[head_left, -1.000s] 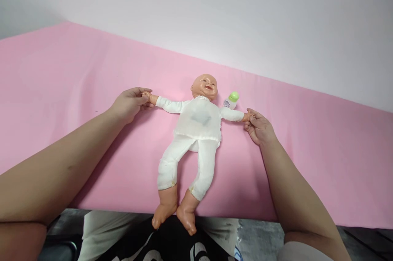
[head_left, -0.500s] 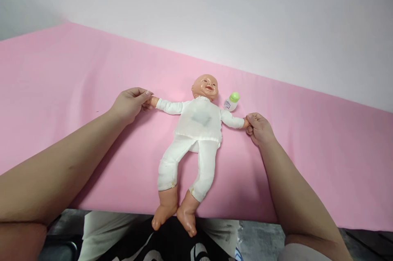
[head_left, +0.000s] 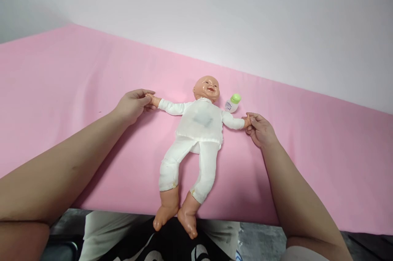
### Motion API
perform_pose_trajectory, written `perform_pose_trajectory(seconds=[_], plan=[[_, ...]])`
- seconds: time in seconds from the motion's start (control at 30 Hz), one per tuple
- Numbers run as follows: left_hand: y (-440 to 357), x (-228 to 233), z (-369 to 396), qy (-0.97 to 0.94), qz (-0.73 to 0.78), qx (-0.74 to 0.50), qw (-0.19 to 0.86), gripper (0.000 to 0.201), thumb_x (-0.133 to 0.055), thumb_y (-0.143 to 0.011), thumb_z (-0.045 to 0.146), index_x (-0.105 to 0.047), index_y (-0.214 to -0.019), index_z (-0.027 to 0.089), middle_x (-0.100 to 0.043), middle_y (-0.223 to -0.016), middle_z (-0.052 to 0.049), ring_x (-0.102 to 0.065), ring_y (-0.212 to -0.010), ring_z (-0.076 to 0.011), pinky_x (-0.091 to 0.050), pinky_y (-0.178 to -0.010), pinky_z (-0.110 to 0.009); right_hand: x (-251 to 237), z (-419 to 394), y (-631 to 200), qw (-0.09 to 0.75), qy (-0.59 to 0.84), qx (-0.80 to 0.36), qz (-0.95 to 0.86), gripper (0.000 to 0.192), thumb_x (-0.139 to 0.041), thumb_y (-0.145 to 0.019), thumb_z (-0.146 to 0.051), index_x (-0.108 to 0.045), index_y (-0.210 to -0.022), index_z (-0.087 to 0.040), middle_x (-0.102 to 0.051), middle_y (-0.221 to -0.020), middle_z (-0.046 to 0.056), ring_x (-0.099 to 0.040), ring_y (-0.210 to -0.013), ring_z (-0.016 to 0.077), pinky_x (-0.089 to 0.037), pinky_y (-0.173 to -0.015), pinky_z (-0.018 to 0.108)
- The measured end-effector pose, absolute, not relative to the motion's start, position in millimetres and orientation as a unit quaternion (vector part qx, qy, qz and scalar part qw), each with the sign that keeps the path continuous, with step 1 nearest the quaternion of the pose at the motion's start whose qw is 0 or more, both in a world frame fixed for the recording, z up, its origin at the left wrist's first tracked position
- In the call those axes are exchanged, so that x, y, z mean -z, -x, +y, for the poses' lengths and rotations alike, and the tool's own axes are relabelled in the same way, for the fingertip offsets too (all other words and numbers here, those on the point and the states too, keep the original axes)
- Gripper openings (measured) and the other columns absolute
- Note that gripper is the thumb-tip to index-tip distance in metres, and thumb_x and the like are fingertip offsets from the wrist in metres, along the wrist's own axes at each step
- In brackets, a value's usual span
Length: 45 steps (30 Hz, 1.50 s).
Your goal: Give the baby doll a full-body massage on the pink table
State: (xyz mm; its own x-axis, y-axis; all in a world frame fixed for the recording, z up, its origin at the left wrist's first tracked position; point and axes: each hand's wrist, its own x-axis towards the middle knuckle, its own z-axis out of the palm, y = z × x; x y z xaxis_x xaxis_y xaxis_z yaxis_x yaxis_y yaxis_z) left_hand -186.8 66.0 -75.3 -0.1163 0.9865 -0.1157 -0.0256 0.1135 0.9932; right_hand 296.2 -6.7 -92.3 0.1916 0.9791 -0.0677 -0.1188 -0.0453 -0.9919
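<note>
A pale wall fills the top of the frame. Below it a table covered in pink cloth runs across the whole middle band, its near edge along the bottom.

A doll in white clothes lies on its back at the centre of the frame, head toward the wall, arms spread wide to left and right. Its bare feet hang just past the near edge of the table, over the person's lap at the bottom centre.

The left hand comes in from the lower left and reaches the doll's outstretched hand at centre left; its fingers are closed around that small hand. The right hand comes in from the lower right, and its fingers are pinched together on the doll's other hand at centre right, though how firmly is hard to judge from this angle.

A small white bottle with a green cap lies on the cloth just right of the doll's head, above its arm, near the right hand but apart from it.
</note>
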Motion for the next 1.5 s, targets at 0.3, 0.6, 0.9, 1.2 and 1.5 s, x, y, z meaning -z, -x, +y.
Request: perform_pose_trajectory(seconds=[0.3,0.6,0.9,1.2,1.5], plan=[[191.1,78.4,66.5,-0.462,0.530,-0.507,0.498,0.021,-0.072,-0.086,0.009,-0.073,-0.106,0.012,-0.074,-0.081,-0.007,-0.070,-0.067,-0.0177,-0.054,-0.067,-0.032,88.1,-10.1,-295.1,0.555,0.513,-0.504,-0.418,0.045,-0.100,-0.065,-0.034,-0.071,-0.097,-0.024,-0.079,-0.096,0.000,-0.054,-0.050,0.0064,-0.044,-0.044,0.021],[188.5,82.6,70.1,-0.463,0.577,-0.498,0.452,0.012,-0.065,-0.097,0.024,-0.074,-0.096,0.017,-0.073,-0.076,-0.006,-0.070,-0.065,-0.0170,-0.057,-0.063,-0.028,92.1,-6.2,-290.4,0.561,0.550,-0.467,-0.405,0.047,-0.096,-0.072,-0.057,-0.064,-0.084,-0.023,-0.070,-0.073,-0.003,-0.039,-0.040,0.0042,-0.030,-0.035,0.019],[186.4,78.2,68.8,-0.434,0.572,-0.502,0.482,0.023,-0.060,-0.094,0.011,-0.074,-0.111,0.013,-0.073,-0.079,-0.007,-0.072,-0.069,-0.0179,-0.060,-0.070,-0.031,96.0,-4.3,-295.3,0.568,0.552,-0.467,-0.393,0.044,-0.096,-0.072,-0.052,-0.077,-0.098,-0.022,-0.077,-0.083,0.002,-0.047,-0.046,0.0061,-0.038,-0.040,0.022],[190.0,76.7,66.1,-0.446,0.541,-0.503,0.505,0.030,-0.075,-0.078,0.011,-0.075,-0.107,0.016,-0.074,-0.082,-0.007,-0.072,-0.070,-0.0196,-0.060,-0.073,-0.034,91.4,-8.4,-300.8,0.550,0.509,-0.526,-0.404,0.051,-0.100,-0.068,-0.037,-0.079,-0.113,-0.024,-0.082,-0.107,0.006,-0.058,-0.057,0.0073,-0.049,-0.051,0.023],[191.5,82.1,69.0,-0.468,0.551,-0.502,0.475,0.015,-0.079,-0.083,0.024,-0.077,-0.097,0.018,-0.074,-0.078,-0.007,-0.069,-0.065,-0.0179,-0.057,-0.064,-0.030,89.7,-7.8,-293.6,0.549,0.542,-0.485,-0.413,0.044,-0.101,-0.065,-0.042,-0.069,-0.087,-0.022,-0.073,-0.077,-0.002,-0.048,-0.042,0.0063,-0.037,-0.037,0.022]])
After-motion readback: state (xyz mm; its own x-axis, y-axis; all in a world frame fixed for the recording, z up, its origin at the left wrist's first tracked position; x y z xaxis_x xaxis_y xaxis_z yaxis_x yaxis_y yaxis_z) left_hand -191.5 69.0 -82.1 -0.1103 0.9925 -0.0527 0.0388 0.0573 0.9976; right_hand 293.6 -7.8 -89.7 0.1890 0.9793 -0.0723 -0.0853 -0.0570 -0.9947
